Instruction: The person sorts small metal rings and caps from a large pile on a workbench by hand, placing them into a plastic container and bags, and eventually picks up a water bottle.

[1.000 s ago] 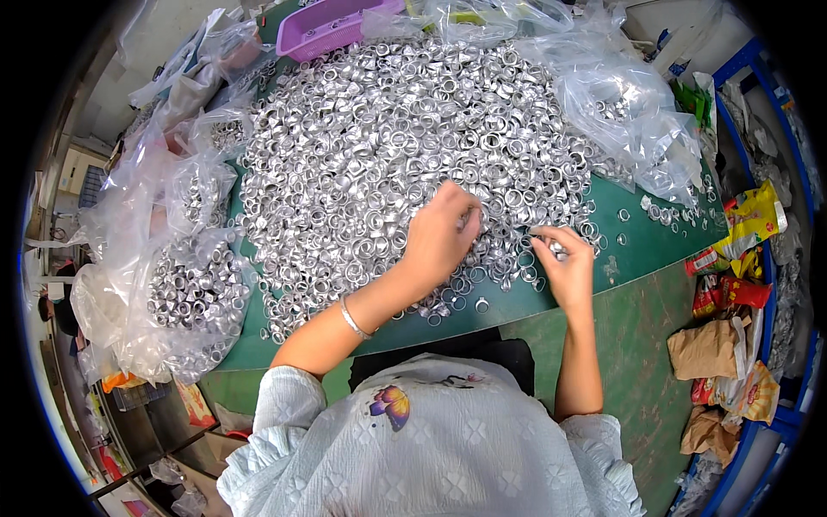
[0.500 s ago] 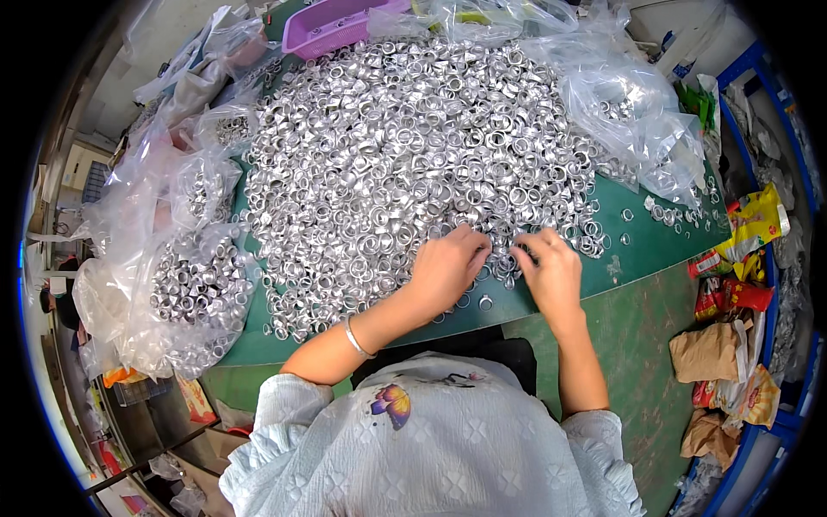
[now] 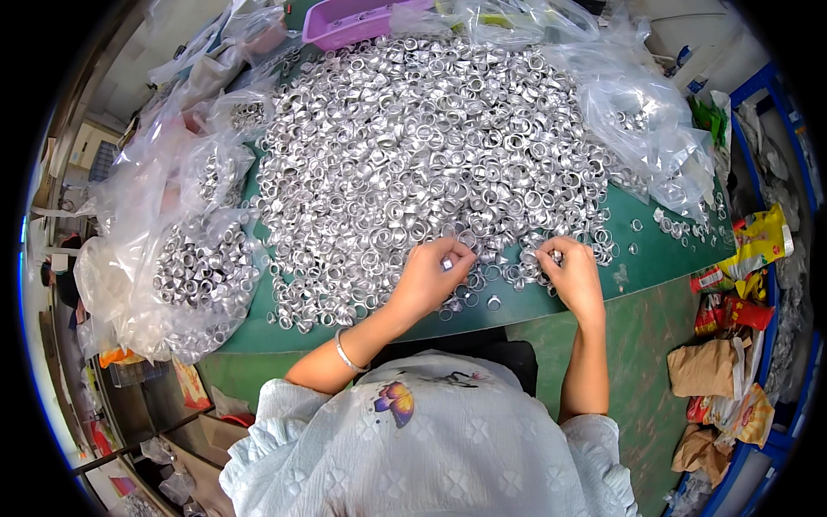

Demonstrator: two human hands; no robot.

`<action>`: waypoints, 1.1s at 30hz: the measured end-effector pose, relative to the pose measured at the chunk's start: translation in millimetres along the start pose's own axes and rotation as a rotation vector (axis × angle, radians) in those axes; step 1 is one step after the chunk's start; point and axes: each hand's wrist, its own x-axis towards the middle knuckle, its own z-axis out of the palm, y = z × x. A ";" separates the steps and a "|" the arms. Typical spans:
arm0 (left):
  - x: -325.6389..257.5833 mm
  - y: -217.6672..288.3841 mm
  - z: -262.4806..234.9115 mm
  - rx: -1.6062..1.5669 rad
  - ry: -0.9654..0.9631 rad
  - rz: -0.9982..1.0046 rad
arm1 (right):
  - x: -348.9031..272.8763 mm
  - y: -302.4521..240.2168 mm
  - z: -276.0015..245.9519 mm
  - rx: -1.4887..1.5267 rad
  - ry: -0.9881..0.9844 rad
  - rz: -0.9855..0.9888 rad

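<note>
Rings (image 3: 431, 142) lie in a broad silver heap on the green tabletop (image 3: 659, 254), with a bag (image 3: 133, 314) of more rings at the heap's 8 o'clock and a purple basket (image 3: 349, 34) at 11. At its 6 o'clock edge the left hand (image 3: 426, 280) has fingers curled closed on a ring (image 3: 447, 264); near 4 o'clock the right hand's (image 3: 577, 274) fingers bend close together, whether gripping anything I cannot tell
</note>
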 end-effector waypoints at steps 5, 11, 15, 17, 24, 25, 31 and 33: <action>-12.8 -8.1 -5.2 -0.566 -0.123 -0.301 | -3.0 -18.8 7.6 0.018 0.179 -0.032; -21.9 9.3 -15.5 -1.098 -0.324 -0.691 | -7.8 -52.7 29.9 0.555 0.137 -0.179; -29.0 3.6 -5.7 -0.642 -0.171 -0.296 | 5.3 -53.2 49.8 -0.008 0.259 -0.159; -22.9 0.4 -7.8 -0.513 -0.087 -0.192 | 11.8 -56.3 64.5 -0.182 0.320 -0.192; -4.1 -8.1 -35.6 0.265 0.377 0.228 | 15.3 -33.5 58.6 0.279 0.233 -0.123; -0.9 -5.4 -38.1 0.319 0.395 0.235 | 12.9 -31.8 54.5 0.481 0.161 -0.013; 23.5 7.8 -35.5 0.650 0.322 0.367 | 11.4 -29.4 45.3 1.407 0.071 0.158; 34.9 11.3 -32.8 0.784 0.241 0.336 | 15.3 -36.3 41.3 1.418 0.084 0.133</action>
